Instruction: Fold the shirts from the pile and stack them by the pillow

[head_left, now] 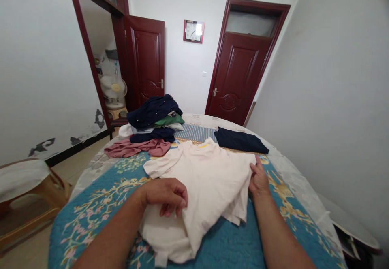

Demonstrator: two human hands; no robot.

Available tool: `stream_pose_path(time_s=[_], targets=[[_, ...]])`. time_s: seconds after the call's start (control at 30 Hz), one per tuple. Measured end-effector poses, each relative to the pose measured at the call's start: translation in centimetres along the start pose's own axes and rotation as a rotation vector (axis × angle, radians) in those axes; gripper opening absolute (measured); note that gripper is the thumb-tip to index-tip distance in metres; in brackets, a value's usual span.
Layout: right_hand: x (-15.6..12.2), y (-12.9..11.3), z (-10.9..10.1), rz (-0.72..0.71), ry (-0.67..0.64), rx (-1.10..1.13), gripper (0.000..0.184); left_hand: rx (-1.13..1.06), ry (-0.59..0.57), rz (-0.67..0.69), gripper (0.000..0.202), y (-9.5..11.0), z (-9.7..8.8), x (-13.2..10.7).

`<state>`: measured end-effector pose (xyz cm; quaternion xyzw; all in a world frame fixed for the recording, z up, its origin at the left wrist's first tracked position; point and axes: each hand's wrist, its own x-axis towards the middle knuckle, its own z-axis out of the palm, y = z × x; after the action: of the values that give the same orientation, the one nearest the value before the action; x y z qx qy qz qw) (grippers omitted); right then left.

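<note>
A cream-white T-shirt (206, 176) lies spread on the table with its neckline away from me and its lower part folded and rumpled. My right hand (259, 176) pinches the edge of the sleeve on the right, thumb and fingers closed on the cloth. Over the left side of the shirt, my left hand (168, 195) is curled, its thumb and forefinger pinched together at a raised fold of the fabric. The lower hem hangs loosely toward me.
A teal floral quilted cover (106, 200) lies on the round table. Heaped clothes, navy (154, 111), green (170, 119) and pink (136, 148), sit at the back left. A folded dark garment (241, 140) lies back right, beside a striped cloth (196, 132). A stool (30, 192) stands left.
</note>
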<state>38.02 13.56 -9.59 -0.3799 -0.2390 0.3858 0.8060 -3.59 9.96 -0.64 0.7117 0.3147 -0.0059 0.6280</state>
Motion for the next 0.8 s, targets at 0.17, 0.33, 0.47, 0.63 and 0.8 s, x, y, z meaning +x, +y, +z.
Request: stream_pose_path(time_s=[0.17,0.33,0.47,0.63,0.8], targets=[[0.5,-0.3,-1.2,0.076,-0.013,0.057,0.06,0.527,0.929,0.084,0.033,-2.6,-1.4,3.4],[1.4,-0.3,-1.9,0.095,0.018,0.062,0.053,0.937,1.186,-0.308,0.035,-5.3,-4.0,3.7],[2.8,-0.9,-3.3,0.046,0.053,0.036,0.052,0.899,1.155,-0.435,0.034,-5.8,-5.2,3.0],[4.3,-1.5,-5.3,-0.044,0.143,-0.003,0.051,0.64,1.471,-0.488,0.038,-7.4,-8.5,0.2],[3.4,-1.7,-4.4,0.026,0.103,-0.02,0.053,0.314,1.74,-0.401,0.037,-9.4,-11.3,-2.9]])
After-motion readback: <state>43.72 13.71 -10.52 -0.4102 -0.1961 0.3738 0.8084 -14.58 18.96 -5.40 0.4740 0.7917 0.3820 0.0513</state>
